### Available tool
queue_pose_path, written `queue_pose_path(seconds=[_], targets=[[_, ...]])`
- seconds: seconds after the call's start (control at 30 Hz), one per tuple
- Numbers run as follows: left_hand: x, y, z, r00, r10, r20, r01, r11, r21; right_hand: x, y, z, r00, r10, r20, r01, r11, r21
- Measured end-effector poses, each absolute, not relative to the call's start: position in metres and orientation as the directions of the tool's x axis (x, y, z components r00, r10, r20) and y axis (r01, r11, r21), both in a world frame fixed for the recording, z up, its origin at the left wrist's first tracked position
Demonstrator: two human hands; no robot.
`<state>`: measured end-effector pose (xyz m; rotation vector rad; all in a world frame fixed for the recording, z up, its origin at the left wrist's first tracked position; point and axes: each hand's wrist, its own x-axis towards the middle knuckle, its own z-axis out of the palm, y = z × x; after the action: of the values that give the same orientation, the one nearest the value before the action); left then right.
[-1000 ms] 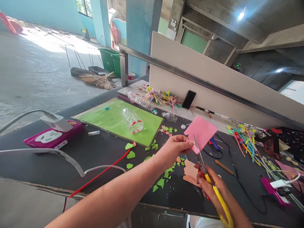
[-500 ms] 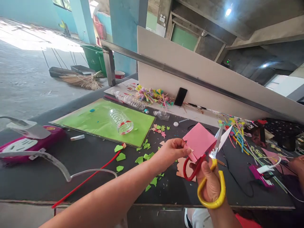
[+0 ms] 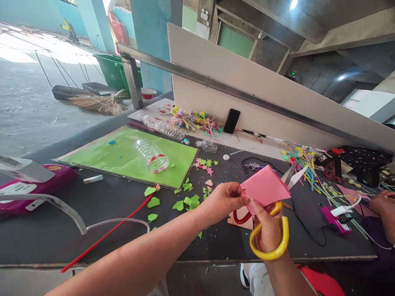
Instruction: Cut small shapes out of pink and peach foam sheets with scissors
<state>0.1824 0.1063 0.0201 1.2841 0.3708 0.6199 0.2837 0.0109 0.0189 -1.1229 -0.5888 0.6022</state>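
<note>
Pink paper [image 3: 267,185]: over table [image 3: 216,250], right of green sheet [image 3: 180,164]; prob. v. light, thin, creases easily; best held by edges.
L hand [image 3: 226,198]: fingertips pinch paper's left corner.
R hand [image 3: 269,232]: thumb at paper's near edge, scissors [image 3: 275,208] hooked on hand, blades apart; likely stiff, hold by handles.

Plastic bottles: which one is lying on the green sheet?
The bottle with red marks around its near end; the other bottles lie beyond the green sheet.
</note>
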Motion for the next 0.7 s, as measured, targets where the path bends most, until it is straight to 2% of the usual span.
queue_pose_path(seconds=[0.3,0.47,0.7], targets=[[0.183,0.106,0.019,0.786,0.61,0.102,-0.25,0.163,0.954,0.288,0.008,0.023,0.697,0.7,0.154,0.018,0.198,-0.98],[0.182,0.106,0.024,0.804,0.588,0.086,-0.252,0.205,0.946,0.29,0.008,0.02,0.713,0.681,0.166,0.045,0.192,-0.98],[0.173,0.116,0.031,0.873,0.479,0.095,-0.236,0.242,0.941,0.293,0.007,0.018,0.73,0.669,0.14,0.033,0.17,-0.985]])
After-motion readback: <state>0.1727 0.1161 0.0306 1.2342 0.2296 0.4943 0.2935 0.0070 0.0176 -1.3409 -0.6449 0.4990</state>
